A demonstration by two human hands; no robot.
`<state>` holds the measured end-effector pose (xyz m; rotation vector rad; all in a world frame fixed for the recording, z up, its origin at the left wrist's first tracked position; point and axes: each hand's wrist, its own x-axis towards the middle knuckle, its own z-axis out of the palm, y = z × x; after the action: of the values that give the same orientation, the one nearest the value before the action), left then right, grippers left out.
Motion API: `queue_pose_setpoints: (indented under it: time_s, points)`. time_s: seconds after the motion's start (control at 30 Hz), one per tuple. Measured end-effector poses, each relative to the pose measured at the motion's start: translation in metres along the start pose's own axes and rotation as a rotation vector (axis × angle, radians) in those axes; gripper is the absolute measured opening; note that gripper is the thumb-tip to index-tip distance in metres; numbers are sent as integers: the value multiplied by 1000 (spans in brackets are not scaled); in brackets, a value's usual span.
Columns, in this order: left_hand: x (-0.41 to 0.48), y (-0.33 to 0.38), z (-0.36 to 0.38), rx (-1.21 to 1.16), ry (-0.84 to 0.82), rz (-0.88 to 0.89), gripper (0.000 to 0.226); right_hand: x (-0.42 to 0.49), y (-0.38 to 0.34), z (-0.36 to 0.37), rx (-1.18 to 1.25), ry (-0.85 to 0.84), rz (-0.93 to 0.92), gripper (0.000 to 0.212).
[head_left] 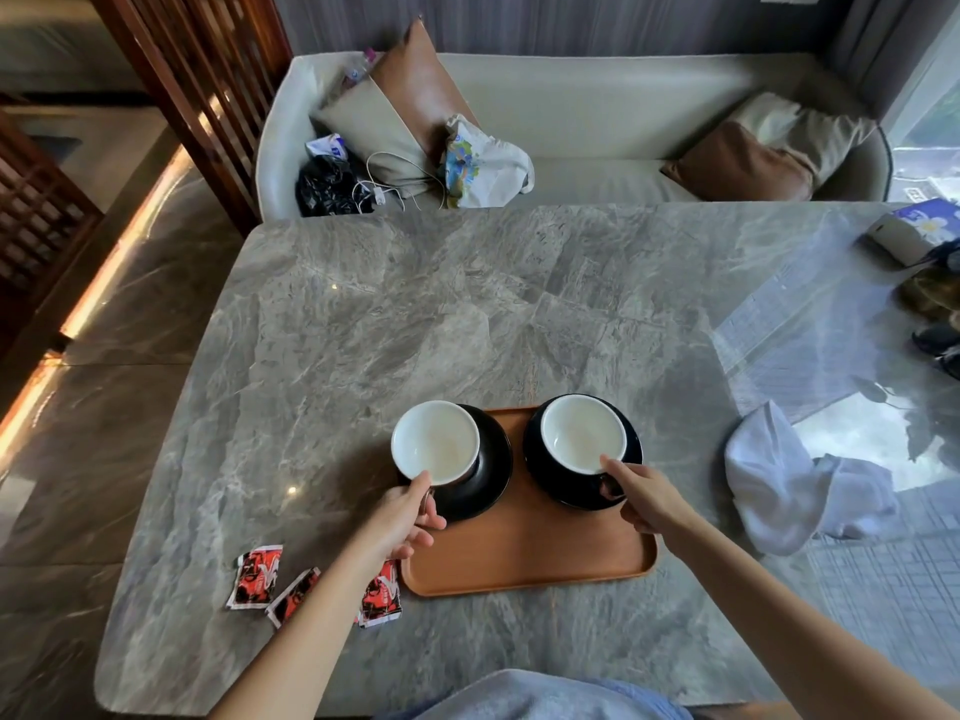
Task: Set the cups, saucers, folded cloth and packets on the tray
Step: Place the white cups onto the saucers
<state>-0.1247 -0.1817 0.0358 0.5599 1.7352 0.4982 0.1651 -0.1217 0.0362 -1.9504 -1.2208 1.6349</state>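
Note:
An orange-brown tray lies on the marble table. Two black saucers sit on its far part: the left saucer overhangs the tray's left edge, the right saucer is at the far right. The left cup, white inside, is tilted and raised off the left saucer, with my left hand gripping it by the handle. My right hand grips the right cup at its handle; that cup rests on its saucer. Three red packets lie left of the tray. A white cloth lies crumpled to the right.
The grey marble table stretches far beyond the tray. A beige sofa with cushions, bags and a cable stands behind it. A blue-white box and dark items sit at the table's right edge.

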Motion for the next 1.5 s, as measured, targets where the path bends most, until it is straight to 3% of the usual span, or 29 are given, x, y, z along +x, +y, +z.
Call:
queue_pose_setpoints:
  time_s: [0.33, 1.03, 1.2, 1.37, 1.5]
  points:
    - [13, 2, 3, 171, -109, -29, 47, 11, 4, -9, -360, 130, -211, 41]
    - [4, 3, 5, 230, -82, 60, 43, 9, 11, -10, -401, 160, -208, 43]
    - [7, -1, 4, 254, -82, 86, 31, 8, 11, -11, -418, 161, -213, 46]
    - [12, -5, -3, 318, 82, 117, 42, 2, 13, -7, -477, 216, -214, 41]
    - [7, 0, -13, 335, 221, 278, 33, -5, 16, 1, -546, 352, -299, 51]
